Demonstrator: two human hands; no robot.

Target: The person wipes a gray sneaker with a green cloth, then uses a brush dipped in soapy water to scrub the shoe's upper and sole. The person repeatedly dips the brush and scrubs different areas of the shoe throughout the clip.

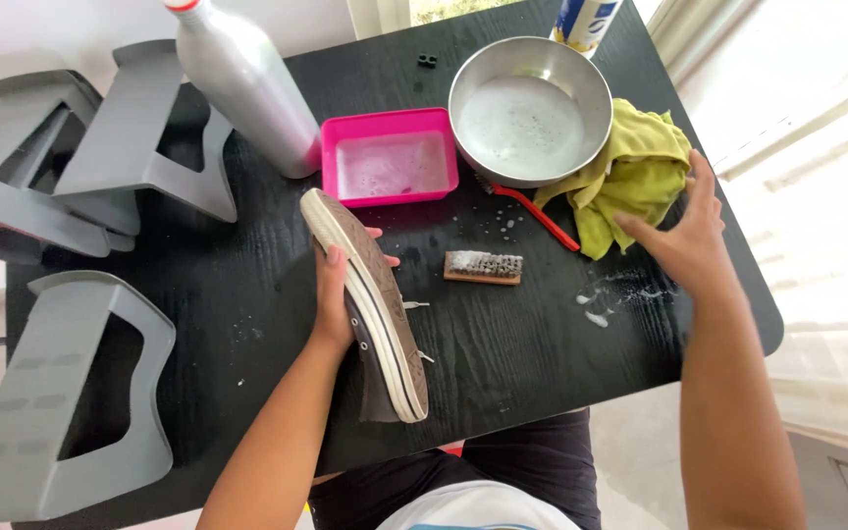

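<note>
Head view shows the left hand [334, 294] closed around the middle of a dark shoe [370, 309], with the fingers wrapped over its upper and the pale sole turned up and to the right. The right hand [684, 236] is open, its fingers spread and resting on a yellow-green cloth [630, 172] at the far right of the black table [542, 344]. To do this step well, I think the right hand should gather the cloth into a firm bunch, and the left hand should keep the shoe steady over the table so drips fall on the top. The shoe sits near the middle of the table, slightly left. Its long axis runs from far-left to near-right, with one end pointing toward a pink tray [390, 157] and the other toward the person. Just right of it lies a wooden brush [483, 267], and farther away a red toothbrush [537, 211] leans at a steel bowl [530, 108]. A silver bottle [242, 83] stands at the far left.
</note>
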